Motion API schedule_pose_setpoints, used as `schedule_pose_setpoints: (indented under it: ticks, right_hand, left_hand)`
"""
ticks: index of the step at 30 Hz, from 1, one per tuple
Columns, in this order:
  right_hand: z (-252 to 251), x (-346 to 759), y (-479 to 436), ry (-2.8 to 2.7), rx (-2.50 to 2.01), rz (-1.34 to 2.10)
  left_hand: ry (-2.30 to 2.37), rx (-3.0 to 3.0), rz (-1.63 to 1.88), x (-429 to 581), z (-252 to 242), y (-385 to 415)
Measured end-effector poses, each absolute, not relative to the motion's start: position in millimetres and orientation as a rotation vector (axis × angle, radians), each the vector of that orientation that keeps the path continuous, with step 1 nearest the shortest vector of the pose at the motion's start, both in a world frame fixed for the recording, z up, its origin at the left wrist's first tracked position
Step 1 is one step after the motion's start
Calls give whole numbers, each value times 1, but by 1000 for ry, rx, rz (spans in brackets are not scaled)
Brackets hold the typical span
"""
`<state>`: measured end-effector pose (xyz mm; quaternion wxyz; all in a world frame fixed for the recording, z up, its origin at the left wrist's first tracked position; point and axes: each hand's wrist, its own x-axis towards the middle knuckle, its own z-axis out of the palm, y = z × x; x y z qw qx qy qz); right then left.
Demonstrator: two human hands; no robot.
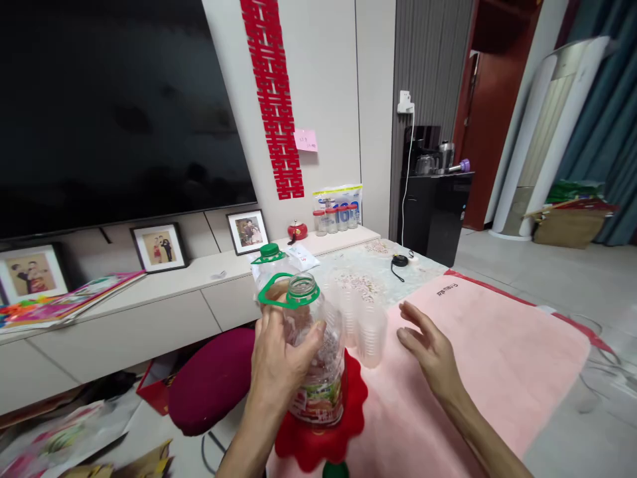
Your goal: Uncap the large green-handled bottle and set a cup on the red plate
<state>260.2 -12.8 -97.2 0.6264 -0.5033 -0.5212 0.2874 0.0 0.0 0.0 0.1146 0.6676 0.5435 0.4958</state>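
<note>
Clear plastic bottle [328,372] on scalloped red mat [357,398], left hand [279,348] grasping its shoulder. From it: right hand [430,348] at three o'clock, fingers released; ribbed cup stacks [372,335], two o'clock; green-capped bottle [270,251], eleven o'clock.

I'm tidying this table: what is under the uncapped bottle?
A red scalloped mat shows around the base of the uncapped bottle, with pink cloth beyond its edge. The bottle covers the mat's middle, so whatever is there cannot be seen.

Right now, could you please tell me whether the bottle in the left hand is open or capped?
Open: the bottle in the left hand has an uncovered mouth.
</note>
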Motion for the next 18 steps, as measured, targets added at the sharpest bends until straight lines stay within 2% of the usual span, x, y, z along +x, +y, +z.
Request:
schedule_pose_setpoints:
  ticks: [6, 9, 18]
  right_hand:
    - [-165, 271, -44, -993, -1248, 830]
    - [-181, 275, -47, -982, -1268, 871]
    - [-138, 260, 0, -1286, -1288, 860]
  left_hand:
    - [1560, 1845, 1356, -2, 13, -2]
    - [1513, 1819, 1321, -4, 21, -3]
    - [1626, 1922, 1392, -1, 13, -1]
